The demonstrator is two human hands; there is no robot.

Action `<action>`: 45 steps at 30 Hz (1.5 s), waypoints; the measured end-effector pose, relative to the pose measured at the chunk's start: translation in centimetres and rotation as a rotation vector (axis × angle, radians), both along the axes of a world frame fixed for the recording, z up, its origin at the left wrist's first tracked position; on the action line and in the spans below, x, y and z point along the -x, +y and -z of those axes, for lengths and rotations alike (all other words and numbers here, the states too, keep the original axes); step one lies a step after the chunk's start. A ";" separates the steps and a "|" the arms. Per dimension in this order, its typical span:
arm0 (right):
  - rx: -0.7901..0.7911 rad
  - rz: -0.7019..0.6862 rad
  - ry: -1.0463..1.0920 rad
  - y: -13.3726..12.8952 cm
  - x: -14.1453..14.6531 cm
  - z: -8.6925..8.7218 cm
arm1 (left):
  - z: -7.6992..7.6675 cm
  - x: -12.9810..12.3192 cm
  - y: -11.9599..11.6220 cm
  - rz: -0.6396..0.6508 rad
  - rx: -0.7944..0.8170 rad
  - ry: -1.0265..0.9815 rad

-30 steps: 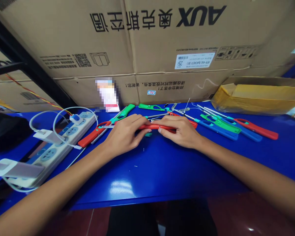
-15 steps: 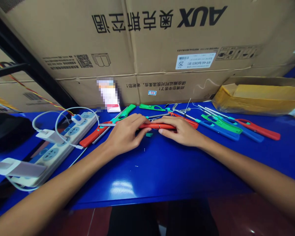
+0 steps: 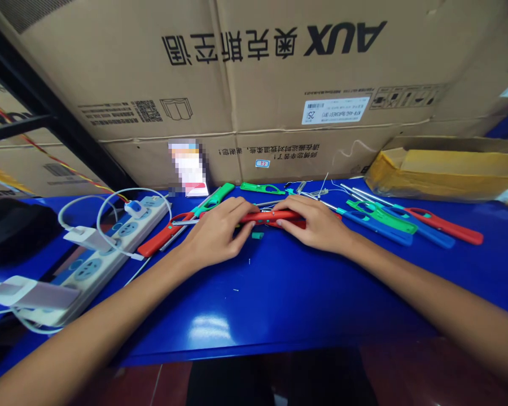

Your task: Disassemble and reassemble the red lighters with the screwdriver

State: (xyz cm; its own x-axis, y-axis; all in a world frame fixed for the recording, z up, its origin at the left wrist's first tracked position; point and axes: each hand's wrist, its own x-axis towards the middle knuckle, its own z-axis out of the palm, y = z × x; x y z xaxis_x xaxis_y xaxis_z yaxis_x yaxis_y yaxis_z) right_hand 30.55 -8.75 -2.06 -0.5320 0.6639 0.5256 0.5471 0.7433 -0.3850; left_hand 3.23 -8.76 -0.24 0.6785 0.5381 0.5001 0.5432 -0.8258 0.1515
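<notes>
Both hands hold a red lighter body (image 3: 267, 216) level over the blue table. My left hand (image 3: 220, 231) is closed round its left part, with a metal rod sticking out to the left of the fingers. My right hand (image 3: 315, 224) grips the right part between thumb and fingers. A narrow gap shows along the red body, with something small inside that I cannot make out. Just below it lies a small green piece (image 3: 258, 235). A red lighter (image 3: 161, 238) and a green lighter (image 3: 220, 195) lie beyond my left hand.
Blue lighters (image 3: 376, 227), a green shell (image 3: 395, 216) and a red lighter (image 3: 452, 224) lie right. A power strip (image 3: 88, 265) with chargers is left. A lit phone (image 3: 190, 169) leans on a large carton (image 3: 254, 79); an open yellow-taped box (image 3: 449, 172) stands back right.
The red body between my hands has turned a little, and a gap with parts inside now shows. Both hands keep hold of it. The view has shifted slightly.
</notes>
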 end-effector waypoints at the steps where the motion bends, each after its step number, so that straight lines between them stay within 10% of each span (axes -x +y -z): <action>1: 0.006 0.011 -0.001 0.2 -0.2 0.0 | -0.1 0.1 0.1 -0.004 0.000 0.011; 13: 0.130 0.088 0.170 2.8 -2.5 0.4 | 0.0 2.5 3.5 -0.031 0.062 0.011; 37: -0.122 0.017 -0.202 0.8 -1.8 -0.7 | 0.5 2.5 2.0 -0.107 0.042 0.166; 45: -0.026 0.037 -0.212 1.5 -2.0 0.5 | -2.1 4.3 3.5 0.032 0.010 0.272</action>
